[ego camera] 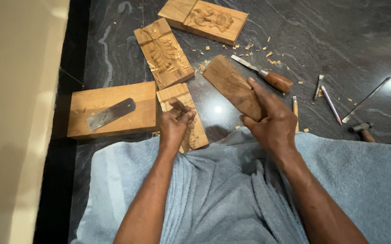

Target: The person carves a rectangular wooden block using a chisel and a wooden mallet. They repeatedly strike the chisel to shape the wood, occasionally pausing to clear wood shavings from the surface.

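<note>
- Carving work was in hand: a narrow wooden panel (184, 115) with a half-cut relief lay on the dark stone floor (340, 31), its near end against the person's blue-grey cloth-covered lap (231, 194).
- The left hand (175, 122) rested on that panel, its fingers curled tight around something small, likely a carving tool, though the tool itself was hidden; the grip was closed, on what one could not tell for sure.
- The right hand (268, 119) was clenched around a dark wooden mallet block (231, 86), raised and tilted over the floor just right of the panel.
- Judged from this, the step was striking a tool into the relief; the next blow would call for the block landing squarely on the tool's end while the left hand stayed steady.
- Left of the panel lay a plain wooden board (109, 97) bearing a flat metal blade (110, 114).
- Farther off lay two more carved panels, one with leaf work (163, 52), one with a figure (204, 20).
- Right of the block lay a wooden-handled chisel (265, 74), then several thin metal tools (331, 104), and wood chips (249, 47) were scattered about.
- No packages, labels or signs showed anywhere.
</note>
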